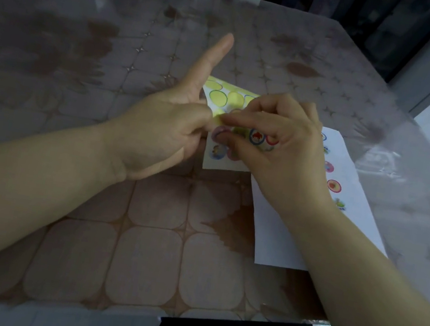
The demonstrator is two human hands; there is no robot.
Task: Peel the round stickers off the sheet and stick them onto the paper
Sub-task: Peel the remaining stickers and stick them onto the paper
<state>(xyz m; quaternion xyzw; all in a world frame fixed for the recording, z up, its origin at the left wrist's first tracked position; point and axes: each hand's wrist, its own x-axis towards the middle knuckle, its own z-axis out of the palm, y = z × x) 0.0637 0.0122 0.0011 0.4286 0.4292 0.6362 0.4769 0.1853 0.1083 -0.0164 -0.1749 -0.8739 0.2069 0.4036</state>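
**Both hands pinch the sticker sheet**

The left hand (163, 123), index finger straight, pinches the yellow-backed sticker sheet (219, 96) between thumb and curled fingers over the plastic-covered tiled table (146, 259). The right hand (277, 142), fingers curled, pinches the sheet's middle. Further right lies white paper (345, 227) bearing 5 round stickers (334, 185).

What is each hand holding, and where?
Left hand pinches the sticker sheet at its left edge; right hand pinches a sticker beside that grip.
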